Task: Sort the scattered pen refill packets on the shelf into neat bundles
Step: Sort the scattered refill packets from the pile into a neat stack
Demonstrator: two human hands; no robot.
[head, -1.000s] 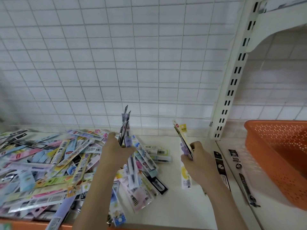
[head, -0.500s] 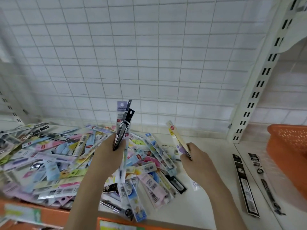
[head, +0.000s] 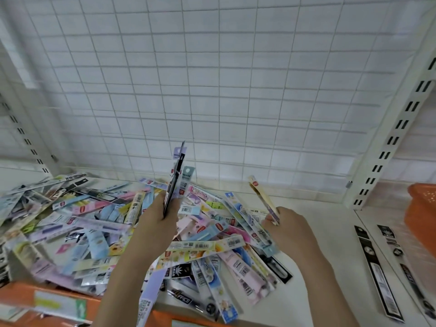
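Observed on white shelf, smooth and matte: loose heap of pen refill packets, long, narrow, flat sleeves of glossy plastic and printed card, many with barcodes, in pink, blue, yellow, lilac and black. Spread from shelf's left end to about its middle, overlapping at all angles; some hanging over the orange front lip.

Found gripped in left hand, above middle of heap: held bundle of several packets, stiff and upright, fanned slightly at top, black one at front, lilac and teal headers with punched hang-holes behind. Fingers curled closed round bundle's lower part; back of hand toward camera, forearm rising from below the lip.

Found in right hand, above heap's right edge: single cream packet with a red mark near top, tilted back and leftward. Pinched at lower end between thumb and curled fingers; wrist bent inward, forearm running down to the right.

Noted right of heap, flat on shelf and well apart from it: two black packets, lying roughly parallel, one at the junction with the next shelf board.

Noted behind heap: white wire grid panel, thin rods in rectangular mesh. Slotted white metal upright at right rear. Orange perforated plastic basket beyond upright, cut by frame edge.
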